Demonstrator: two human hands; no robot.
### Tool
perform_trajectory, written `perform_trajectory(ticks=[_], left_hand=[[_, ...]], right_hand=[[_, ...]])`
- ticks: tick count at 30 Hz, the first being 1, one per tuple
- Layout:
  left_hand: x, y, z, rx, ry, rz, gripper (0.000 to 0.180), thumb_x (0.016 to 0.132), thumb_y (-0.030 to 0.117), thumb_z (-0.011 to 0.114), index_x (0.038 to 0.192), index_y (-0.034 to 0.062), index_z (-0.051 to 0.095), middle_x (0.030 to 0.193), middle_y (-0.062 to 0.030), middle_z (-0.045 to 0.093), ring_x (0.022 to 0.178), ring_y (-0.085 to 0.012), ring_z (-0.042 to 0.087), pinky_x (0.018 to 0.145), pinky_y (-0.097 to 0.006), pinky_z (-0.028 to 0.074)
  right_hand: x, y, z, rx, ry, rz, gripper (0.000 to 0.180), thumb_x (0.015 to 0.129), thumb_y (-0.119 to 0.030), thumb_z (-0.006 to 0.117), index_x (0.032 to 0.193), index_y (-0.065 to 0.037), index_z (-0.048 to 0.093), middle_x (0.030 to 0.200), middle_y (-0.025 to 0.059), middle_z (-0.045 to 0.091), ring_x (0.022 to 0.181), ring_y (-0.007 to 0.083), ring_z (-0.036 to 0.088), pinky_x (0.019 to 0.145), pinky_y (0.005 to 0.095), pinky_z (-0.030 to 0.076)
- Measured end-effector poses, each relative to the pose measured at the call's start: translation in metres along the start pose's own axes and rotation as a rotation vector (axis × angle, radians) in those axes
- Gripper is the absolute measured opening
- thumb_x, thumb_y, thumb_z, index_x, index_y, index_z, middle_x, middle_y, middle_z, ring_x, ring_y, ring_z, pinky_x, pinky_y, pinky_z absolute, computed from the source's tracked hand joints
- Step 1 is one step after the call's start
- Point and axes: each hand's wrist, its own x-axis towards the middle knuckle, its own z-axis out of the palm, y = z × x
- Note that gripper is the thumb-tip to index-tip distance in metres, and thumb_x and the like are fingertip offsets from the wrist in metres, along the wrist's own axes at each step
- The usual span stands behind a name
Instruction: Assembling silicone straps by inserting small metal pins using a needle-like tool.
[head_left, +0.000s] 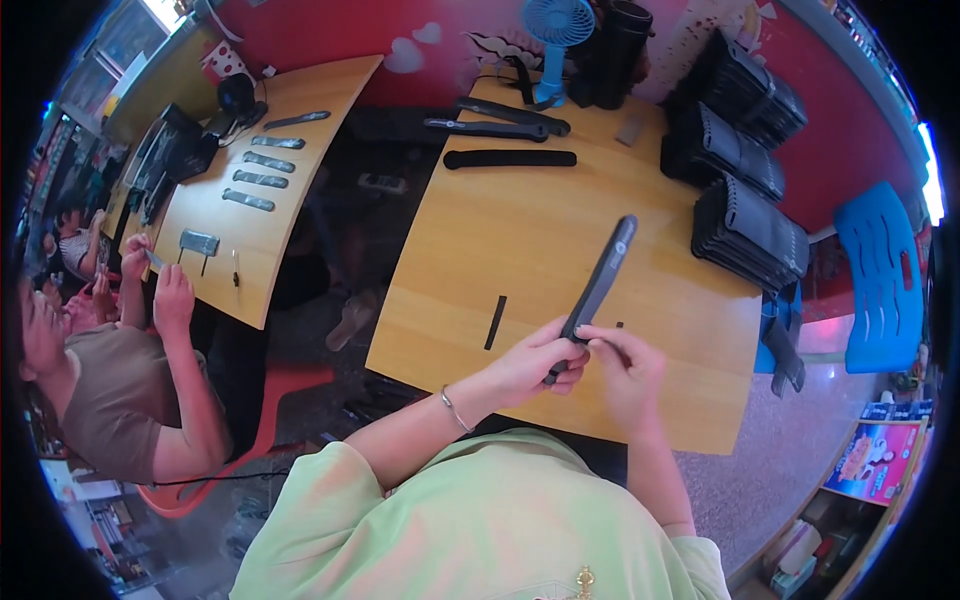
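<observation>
My left hand (540, 362) is wrapped round the lower part of a long, dark grey padded strap (604, 268) with rounded ends, which slants up and away over the table. My right hand (630, 372) is closed in a pinch against the strap's side, right beside the left fingers. Whatever lies between its fingertips is too small and dark to make out. Left of the hands, a short black strip (495, 322) lies on the wooden table (440, 290). A tiny black piece (620, 325) shows just beyond my right fingers.
Several similar straps (510, 159) lie at the table's far left. Stacks of black folded pieces (750, 235) line its right side. A blue fan (556, 50) and black cylindrical case (622, 55) stand behind. At left, a co-worker (130, 390) sits by another table (320, 130); a blue chair (880, 275) stands right.
</observation>
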Motion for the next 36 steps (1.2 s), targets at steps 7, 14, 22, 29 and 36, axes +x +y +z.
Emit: perform_trajectory(ticks=[7,14,22,29,36], left_hand=[[-0.018,0.010,-0.026,-0.067,-0.145,-0.259,0.021,0.089,0.006,0.041,0.110,0.0059,0.044,0.071,0.0005,0.034,0.056,-0.0078,0.031,0.046,-0.020,0.024],[-0.084,0.014,-0.086,-0.035,-0.179,-0.332,0.023,0.083,0.001,0.043,0.106,0.0045,0.044,0.069,-0.0004,0.036,0.049,-0.0072,0.029,0.041,-0.021,0.022],[-0.135,0.018,-0.117,-0.025,-0.261,-0.387,0.023,0.083,0.002,0.044,0.106,0.0040,0.044,0.068,-0.0004,0.035,0.051,-0.0071,0.030,0.042,-0.020,0.023],[-0.112,0.007,-0.108,-0.274,-0.128,-0.093,0.032,0.094,0.033,0.045,0.107,0.0044,0.044,0.067,-0.0037,0.041,0.050,-0.0112,0.035,0.043,-0.022,0.030],[-0.049,0.005,-0.052,-0.207,-0.153,0.140,0.035,0.093,0.028,0.049,0.120,0.0082,0.041,0.083,-0.0059,0.045,0.068,-0.0160,0.048,0.050,-0.025,0.041]], right_hand=[[0.027,0.033,-0.013,0.357,-0.013,0.489,0.013,0.088,-0.010,0.060,0.091,-0.002,0.069,0.081,0.0022,0.067,0.068,0.0088,0.057,0.063,0.0203,0.044],[0.074,0.043,-0.063,0.259,0.172,0.329,0.014,0.088,-0.011,0.060,0.090,0.000,0.068,0.075,-0.0024,0.063,0.057,-0.0006,0.039,0.051,0.0172,0.029],[0.105,0.023,-0.120,0.146,0.452,0.191,0.018,0.091,-0.018,0.059,0.094,-0.002,0.067,0.081,-0.0004,0.065,0.065,0.0001,0.048,0.058,0.0150,0.035],[0.097,0.028,-0.103,-0.210,0.287,-0.127,0.017,0.086,-0.011,0.063,0.099,-0.002,0.068,0.090,0.0035,0.068,0.081,0.0079,0.059,0.072,0.0210,0.046],[0.032,0.093,-0.079,-0.774,0.135,-0.146,0.023,0.074,-0.008,0.068,0.097,-0.008,0.070,0.101,0.0082,0.067,0.089,0.0218,0.065,0.075,0.0315,0.052]])
